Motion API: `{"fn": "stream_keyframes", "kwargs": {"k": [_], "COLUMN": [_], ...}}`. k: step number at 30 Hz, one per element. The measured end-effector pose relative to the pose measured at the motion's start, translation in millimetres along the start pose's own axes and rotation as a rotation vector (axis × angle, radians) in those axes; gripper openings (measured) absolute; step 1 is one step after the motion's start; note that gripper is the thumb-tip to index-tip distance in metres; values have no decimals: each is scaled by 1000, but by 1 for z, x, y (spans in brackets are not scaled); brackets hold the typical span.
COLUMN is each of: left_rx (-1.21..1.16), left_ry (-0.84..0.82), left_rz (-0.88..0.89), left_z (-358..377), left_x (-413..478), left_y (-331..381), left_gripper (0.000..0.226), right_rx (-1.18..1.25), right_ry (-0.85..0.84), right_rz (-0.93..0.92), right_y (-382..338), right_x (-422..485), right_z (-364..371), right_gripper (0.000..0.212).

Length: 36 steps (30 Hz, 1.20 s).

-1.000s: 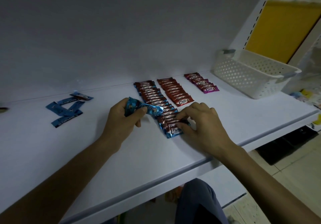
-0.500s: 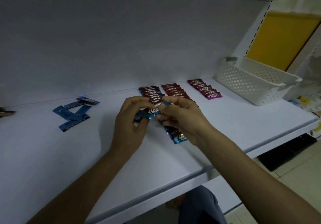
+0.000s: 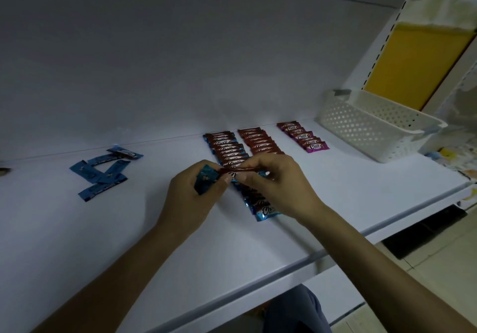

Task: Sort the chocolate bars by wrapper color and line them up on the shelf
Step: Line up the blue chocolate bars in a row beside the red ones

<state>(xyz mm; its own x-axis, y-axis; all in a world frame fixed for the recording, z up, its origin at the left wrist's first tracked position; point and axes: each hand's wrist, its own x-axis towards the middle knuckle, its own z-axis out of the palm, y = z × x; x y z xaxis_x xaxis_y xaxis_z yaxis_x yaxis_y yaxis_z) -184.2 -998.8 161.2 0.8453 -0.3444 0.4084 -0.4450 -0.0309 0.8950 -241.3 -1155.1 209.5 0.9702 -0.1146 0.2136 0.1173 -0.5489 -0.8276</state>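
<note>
The hands are meeting just above the shelf (image 3: 335, 190). The left hand (image 3: 191, 198) is curling round a bunch of blue-wrapped bars (image 3: 206, 180), and the right hand (image 3: 278, 185) is pinching one bar (image 3: 242, 170) at the bunch's top edge. That bar is lying crosswise, its long axis running from one hand to the other, parallel to the bars already laid.

The blue-edged row (image 3: 224, 146) is running away from the person beneath both hands. Its near end is poking out just under the right wrist, so the right hand is nearer the open slot, which looks to be toward the person. I judge the move as a short drop and pull back, with no turning needed.

The wrappers are thin, glossy foil, crinkled and flat, likely slippery when overlapped.

Beyond the right hand, the red row (image 3: 258, 141) and purple row (image 3: 307, 139) are lying side by side. A perforated white plastic basket (image 3: 366, 128) is sitting farther right. Well left of the left hand, loose blue bars (image 3: 103, 175) are lying criss-crossed.
</note>
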Motion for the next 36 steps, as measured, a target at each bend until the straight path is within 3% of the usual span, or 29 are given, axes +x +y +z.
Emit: {"fn": "stream_keyframes", "kwargs": {"k": [3, 7, 11, 16, 21, 34, 36], "left_rx": [-53, -189, -133, -81, -62, -209, -182], "left_ry": [-13, 21, 35, 80, 96, 51, 80], "left_rz": [-57, -152, -138, -171, -217, -149, -147], "left_z": [3, 3, 3, 2, 2, 0, 1], "left_x": [-1, 2, 3, 2, 2, 3, 2], "left_y": [2, 0, -1, -4, -1, 1, 2], "left_gripper": [5, 27, 32, 34, 38, 36, 36], "right_rx": [-95, -120, -215, -493, -575, -635, -646], "right_ry": [-21, -145, -222, -134, -28, -10, 28], "right_rz": [-1, -7, 2, -117, -254, -294, -333], "right_y": [6, 23, 44, 62, 64, 55, 47], "right_x": [-4, -19, -33, -35, -34, -32, -31], "right_z": [-18, -44, -54, -48, -43, -44, -44], "right_gripper": [11, 9, 7, 13, 13, 6, 13]}}
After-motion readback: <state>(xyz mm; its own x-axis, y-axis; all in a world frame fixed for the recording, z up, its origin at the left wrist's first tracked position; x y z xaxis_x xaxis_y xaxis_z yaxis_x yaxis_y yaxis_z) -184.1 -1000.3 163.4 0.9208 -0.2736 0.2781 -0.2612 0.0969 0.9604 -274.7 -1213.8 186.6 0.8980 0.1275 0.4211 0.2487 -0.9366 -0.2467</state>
